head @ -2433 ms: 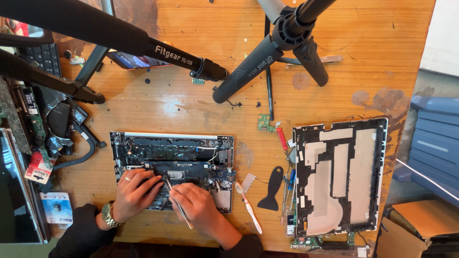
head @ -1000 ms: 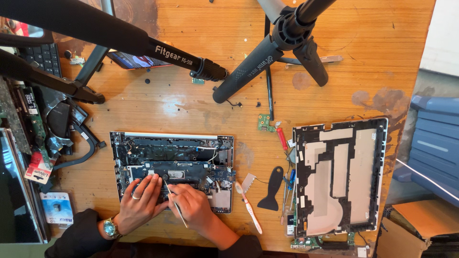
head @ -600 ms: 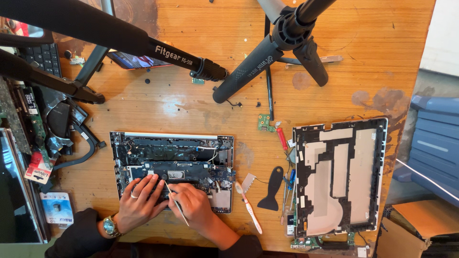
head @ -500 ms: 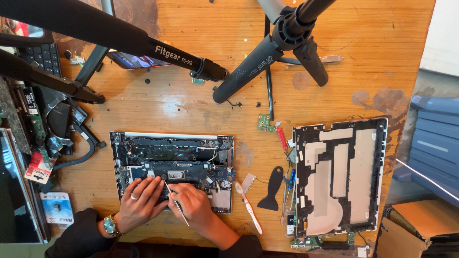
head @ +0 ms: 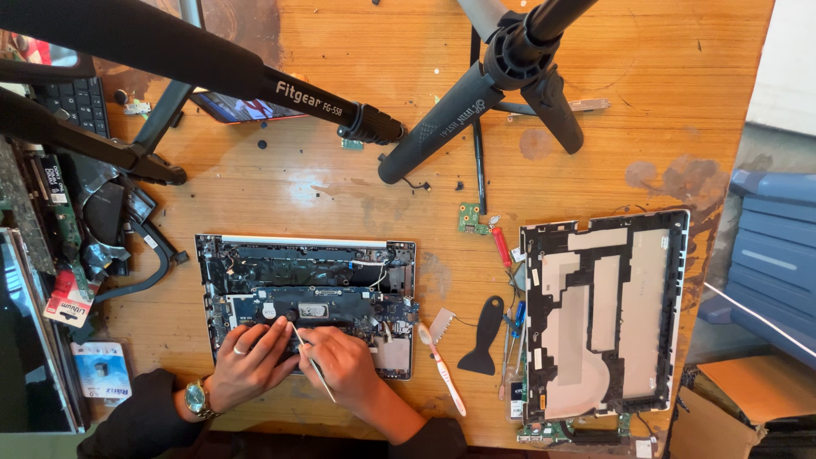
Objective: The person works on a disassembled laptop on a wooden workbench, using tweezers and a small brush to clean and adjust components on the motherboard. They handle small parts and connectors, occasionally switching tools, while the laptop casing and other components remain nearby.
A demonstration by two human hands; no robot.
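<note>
Both hands, left hand (head: 248, 364) and right hand (head: 342, 367), rest on the opened laptop's (head: 308, 297) near edge.

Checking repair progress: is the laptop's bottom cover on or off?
Off. The laptop lies open with circuit boards and cables exposed, and the removed cover lies apart to its right, inner side up.

A worn, stained wooden table (head: 595, 76) is lit by daylight. Blue plastic crates (head: 769, 255) and a cardboard box (head: 739, 408) are seen beyond its right edge.
</note>
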